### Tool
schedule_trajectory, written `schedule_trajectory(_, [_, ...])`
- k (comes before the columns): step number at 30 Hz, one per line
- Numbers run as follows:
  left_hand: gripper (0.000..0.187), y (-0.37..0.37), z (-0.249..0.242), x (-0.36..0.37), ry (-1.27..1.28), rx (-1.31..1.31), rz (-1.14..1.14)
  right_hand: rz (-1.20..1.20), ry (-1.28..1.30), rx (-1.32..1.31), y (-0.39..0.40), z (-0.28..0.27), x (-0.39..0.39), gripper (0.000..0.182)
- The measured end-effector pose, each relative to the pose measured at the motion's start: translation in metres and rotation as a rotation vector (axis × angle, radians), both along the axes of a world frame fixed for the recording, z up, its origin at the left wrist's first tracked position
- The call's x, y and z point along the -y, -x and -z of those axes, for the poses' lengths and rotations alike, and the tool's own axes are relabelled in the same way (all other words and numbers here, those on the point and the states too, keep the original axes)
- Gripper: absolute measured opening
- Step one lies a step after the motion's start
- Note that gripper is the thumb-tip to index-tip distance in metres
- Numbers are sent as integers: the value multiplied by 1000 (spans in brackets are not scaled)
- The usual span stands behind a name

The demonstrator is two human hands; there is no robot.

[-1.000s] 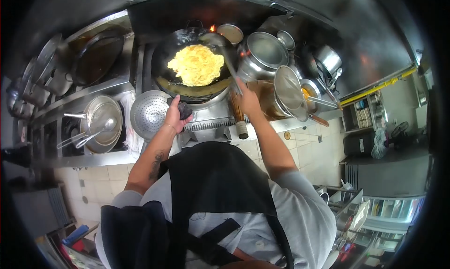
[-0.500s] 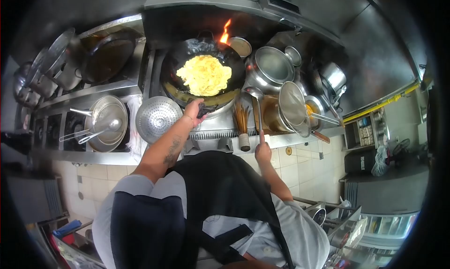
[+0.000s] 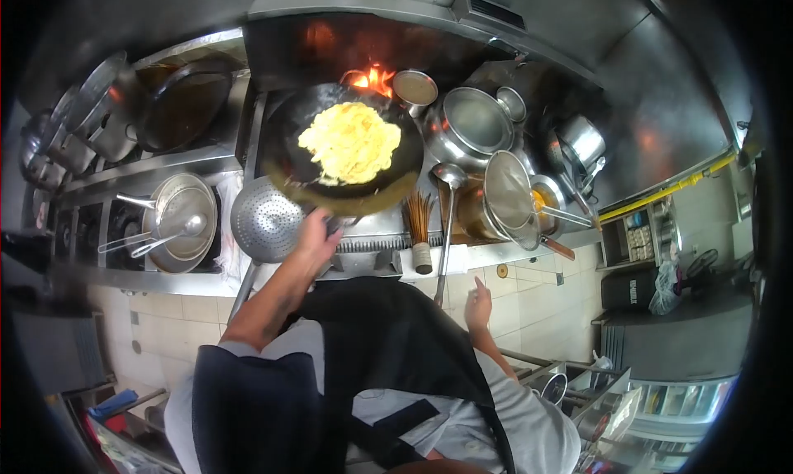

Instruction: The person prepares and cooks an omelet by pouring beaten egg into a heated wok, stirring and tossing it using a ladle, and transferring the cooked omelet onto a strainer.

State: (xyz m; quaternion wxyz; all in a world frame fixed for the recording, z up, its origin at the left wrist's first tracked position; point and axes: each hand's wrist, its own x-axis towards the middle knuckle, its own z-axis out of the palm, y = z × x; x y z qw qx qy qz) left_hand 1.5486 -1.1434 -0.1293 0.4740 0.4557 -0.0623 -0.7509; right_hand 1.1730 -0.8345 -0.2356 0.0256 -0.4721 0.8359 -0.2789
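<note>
My left hand (image 3: 316, 239) is closed on the near edge of a black wok (image 3: 285, 172), with a bit of dark cloth at the grip. Yellow scrambled egg (image 3: 351, 143) lies in one mass in the wok, which is tilted and slightly blurred. My right hand (image 3: 477, 307) hangs in front of the counter edge, holding nothing, with one finger stretched out. Close to its left, a ladle (image 3: 448, 226) lies on the counter, its handle jutting over the edge. A bamboo wok brush (image 3: 420, 234) stands left of the ladle.
Flames (image 3: 376, 79) rise behind the wok. A perforated strainer (image 3: 266, 219) lies left of it. At the right are a metal pot (image 3: 450, 143), a mesh sieve (image 3: 508, 189) over a container, and a small saucepan (image 3: 413, 87). Nested strainers (image 3: 182, 218) sit on the left stove.
The wok has shifted left and tilted, with the egg and my left hand moving along. My right hand has let go of the ladle and drawn back toward me. The flames have spread.
</note>
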Motion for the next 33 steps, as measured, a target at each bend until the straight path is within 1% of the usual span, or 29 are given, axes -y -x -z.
schedule_trajectory(2, [10, -50, -31, -29, -61, 21, 81, 25, -25, 7, 3, 1, -23, 44])
schedule_trajectory(4, [11, -90, -45, -28, -105, 61, 148, 207, 2, 92, 6, 8, -47, 41])
schedule_trajectory(6, [13, -104, -64, -9, -107, 119, 200, 226, 7, 64, 13, 29, -66, 39])
schedule_trajectory(8, [14, -107, -51, 20, -78, 188, 368, 284, -56, 49, 15, 37, -73, 40])
schedule_trajectory(9, [14, -98, -41, 30, -67, 207, 371, 277, -57, 51, 12, 33, -69, 40])
schedule_trajectory(10, [13, -85, -30, 33, -58, 226, 380, 219, -51, 38, 8, 30, -67, 40])
schedule_trajectory(11, [13, -74, -9, 29, -67, 165, 346, 164, -48, 23, 3, 27, -70, 40])
schedule_trajectory(12, [12, -61, 4, 23, -70, 101, 311, 165, -48, 23, 1, 27, -68, 40])
schedule_trajectory(13, [11, -49, -3, 0, -53, 77, 267, 144, -88, 46, 4, 31, -63, 41])
schedule_trajectory(15, [11, -46, 3, -44, -45, -37, 258, 130, -134, 63, 6, 30, -62, 41])
schedule_trajectory(17, [12, -70, 0, -71, -74, -72, 251, 79, -150, 66, -4, 6, -56, 41])
schedule_trajectory(19, [12, -99, -6, -72, -120, -100, 222, 98, -151, 51, -2, 2, -61, 41])
schedule_trajectory(21, [12, -129, -10, -61, -147, -42, 185, 104, -150, 38, 2, 0, -65, 40])
schedule_trajectory(22, [12, -140, -15, -49, -155, 13, 165, 153, -185, 46, 1, 0, -68, 39])
schedule_trajectory(23, [12, -150, -19, -35, -105, 57, 176, 200, -220, 54, 2, 2, -73, 39])
schedule_trajectory(24, [11, -155, -25, -21, -58, 101, 185, 197, -223, 52, 1, 4, -78, 39])
schedule_trajectory(26, [10, -153, -47, 9, -67, 178, 297, 267, -204, 88, -5, 7, -86, 39])
schedule_trajectory(28, [10, -138, -33, 32, 6, 255, 328, 259, -238, 69, -13, 13, -92, 39])
schedule_trajectory(30, [12, -103, -24, 36, 25, 221, 250, 250, -270, 46, -20, 17, -92, 40])
schedule_trajectory(32, [11, -81, 14, 25, 28, 81, 270, 220, -333, 102, -26, 18, -93, 41])
schedule_trajectory(33, [12, -72, 17, 10, 43, 62, 268, 219, -334, 100, -29, 16, -91, 41])
